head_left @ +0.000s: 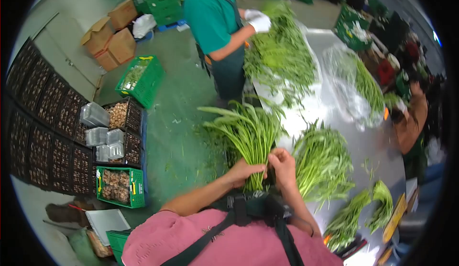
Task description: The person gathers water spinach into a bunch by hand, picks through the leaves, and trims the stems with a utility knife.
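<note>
Green-stemmed leaf vegetables (253,141) stand bunched beside the metal counter (377,153), left hand (245,171) clamped round them, right hand (282,164) curled alongside (its grip unclear); bundling seems in hand, next needing steady stems.

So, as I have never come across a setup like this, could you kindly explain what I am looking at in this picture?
There is no machine here: a person works with bare hands, and a camera worn on the head looks forward and down, so their pink shirt shows below. The left hand grips a bunch of leafy greens by the stems. The right hand is beside those stems, its thumb and fingers close together; whether it pinches anything is too small to tell. On the metal table to the right lie loose greens, smaller bunches and clear plastic. Ahead, a co-worker in white gloves handles a larger heap.
</note>
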{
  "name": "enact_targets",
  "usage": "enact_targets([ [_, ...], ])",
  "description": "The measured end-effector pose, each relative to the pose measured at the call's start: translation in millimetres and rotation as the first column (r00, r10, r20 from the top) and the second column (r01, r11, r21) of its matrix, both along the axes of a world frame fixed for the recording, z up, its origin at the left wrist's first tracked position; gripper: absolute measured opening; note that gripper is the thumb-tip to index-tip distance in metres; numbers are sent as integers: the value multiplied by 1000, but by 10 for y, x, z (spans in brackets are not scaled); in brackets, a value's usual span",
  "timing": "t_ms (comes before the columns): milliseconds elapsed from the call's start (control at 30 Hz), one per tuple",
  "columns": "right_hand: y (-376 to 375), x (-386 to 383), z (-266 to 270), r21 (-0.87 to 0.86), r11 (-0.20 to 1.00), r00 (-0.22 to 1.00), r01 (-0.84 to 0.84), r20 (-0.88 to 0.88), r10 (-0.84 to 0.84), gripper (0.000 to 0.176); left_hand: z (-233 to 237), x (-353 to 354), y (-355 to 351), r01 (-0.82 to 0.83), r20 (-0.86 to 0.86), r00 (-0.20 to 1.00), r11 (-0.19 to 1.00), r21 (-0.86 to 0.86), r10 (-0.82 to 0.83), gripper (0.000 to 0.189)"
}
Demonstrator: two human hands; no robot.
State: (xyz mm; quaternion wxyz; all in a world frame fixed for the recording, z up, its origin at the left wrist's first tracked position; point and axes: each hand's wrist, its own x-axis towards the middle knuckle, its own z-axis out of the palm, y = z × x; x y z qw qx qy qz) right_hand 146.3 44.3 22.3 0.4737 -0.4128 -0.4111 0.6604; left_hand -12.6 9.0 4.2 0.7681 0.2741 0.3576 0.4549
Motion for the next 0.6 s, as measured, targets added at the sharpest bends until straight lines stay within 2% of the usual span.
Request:
enact_targets([
  [33,9,10,-41,-22,999,999,-35,-10,34,7,-38,-8,10,21,11,1000,1000,-3,-21,31],
  [100,-5,-12,-22,4,1000,996,-13,88,13,8,-57,-2,18,22,14,1000,1000,-14,-21,30],
  [133,9,2,-111,73,997,991,-17,133,7,8,-85,0,26,17,31,999,1000,11,-17,29],
  [400,-36,18,-268,147,973,964,-175,225,140,4,-311,-70,64,-144,139,977,984,-107,159,19],
  [500,-43,34,-367,132,990,969,-50,247,16,3,-325,-125,125,-235,226,939,963,-132,260,26],
  [533,-16,48,-426,92,996,980,-14,198,-5,8,-262,-150,128,-274,217,929,951,-144,300,26],
  [567,30,78,-463,92,995,978,-40,208,20,8,-219,-178,127,-311,207,918,937,-157,339,26],
  [600,83,115,-495,29,989,910,-142,398,119,13,-264,-215,140,-316,197,921,940,-126,336,27],
])
